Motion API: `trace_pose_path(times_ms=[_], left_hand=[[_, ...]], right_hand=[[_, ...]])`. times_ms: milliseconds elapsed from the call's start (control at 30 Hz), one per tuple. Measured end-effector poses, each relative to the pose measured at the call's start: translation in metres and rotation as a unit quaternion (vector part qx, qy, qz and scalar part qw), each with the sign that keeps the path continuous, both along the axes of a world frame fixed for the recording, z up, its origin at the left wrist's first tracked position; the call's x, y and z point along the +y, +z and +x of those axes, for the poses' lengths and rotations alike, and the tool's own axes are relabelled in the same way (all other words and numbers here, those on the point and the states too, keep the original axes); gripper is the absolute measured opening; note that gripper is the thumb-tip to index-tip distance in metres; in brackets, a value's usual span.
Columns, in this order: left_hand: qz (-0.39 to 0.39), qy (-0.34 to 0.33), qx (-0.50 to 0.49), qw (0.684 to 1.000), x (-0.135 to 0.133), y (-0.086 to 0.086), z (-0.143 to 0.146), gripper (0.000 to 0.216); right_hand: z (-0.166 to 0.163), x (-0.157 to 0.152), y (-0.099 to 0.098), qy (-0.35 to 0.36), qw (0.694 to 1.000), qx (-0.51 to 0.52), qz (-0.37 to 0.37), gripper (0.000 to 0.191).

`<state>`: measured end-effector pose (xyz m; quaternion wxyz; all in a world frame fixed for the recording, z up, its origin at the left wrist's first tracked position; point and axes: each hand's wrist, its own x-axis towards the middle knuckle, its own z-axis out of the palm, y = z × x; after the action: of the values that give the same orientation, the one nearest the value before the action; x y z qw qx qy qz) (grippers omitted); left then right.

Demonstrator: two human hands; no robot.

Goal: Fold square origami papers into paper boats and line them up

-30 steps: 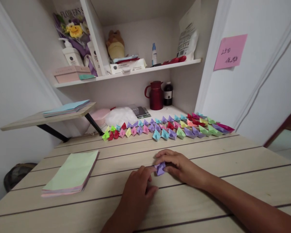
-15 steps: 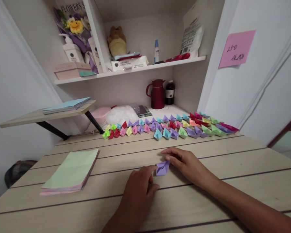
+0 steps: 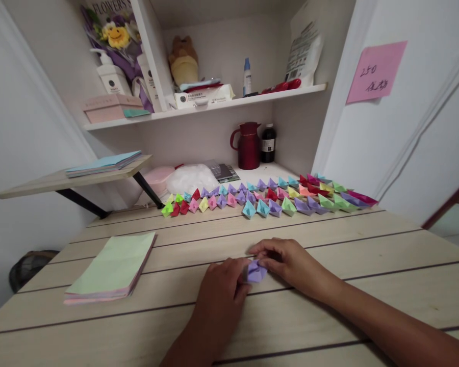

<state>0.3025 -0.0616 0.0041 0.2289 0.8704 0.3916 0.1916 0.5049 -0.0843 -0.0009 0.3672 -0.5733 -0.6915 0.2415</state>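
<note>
A small purple folded paper boat (image 3: 256, 271) is held low over the table between both hands. My left hand (image 3: 225, 281) pinches its left end between thumb and fingers. On the opposite end, my right hand (image 3: 282, 256) has its thumb and fingertips closed on the paper. The fingertips partly cover the boat's two ends. Beyond my hands, rows of colourful paper boats (image 3: 274, 208) line the back of the table, in purple, blue, green, red, pink and yellow.
A stack of pale green and pink paper (image 3: 110, 267) lies at the left. Behind it, a small raised wooden stand (image 3: 30, 184) carries blue sheets (image 3: 104, 163). A dark red jug (image 3: 249, 146) and a dark bottle (image 3: 268, 143) stand in the shelf recess.
The right hand has moved slightly down and left, and its fingers have curled closer. Both hands have closed in on the purple boat, whose shape looks more bunched and its top folds shifted.
</note>
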Motion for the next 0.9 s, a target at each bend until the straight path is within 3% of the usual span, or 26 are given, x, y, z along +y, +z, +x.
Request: trace_pose_path(times_ms=[167, 633, 900], left_hand=[[0.021, -0.004, 0.021, 1.000, -0.001, 0.000, 0.000, 0.041], [0.096, -0.052, 0.107, 0.988, -0.005, 0.006, 0.003, 0.026], [0.141, -0.057, 0.166, 0.974, -0.007, 0.007, 0.007, 0.022]], right_hand=[[-0.002, -0.002, 0.004, 0.005, 0.998, -0.059, 0.023, 0.026], [-0.006, -0.002, 0.006, 0.003, 0.994, -0.096, 0.048, 0.018], [-0.010, -0.002, 0.011, -0.011, 0.990, -0.138, 0.031, 0.016]])
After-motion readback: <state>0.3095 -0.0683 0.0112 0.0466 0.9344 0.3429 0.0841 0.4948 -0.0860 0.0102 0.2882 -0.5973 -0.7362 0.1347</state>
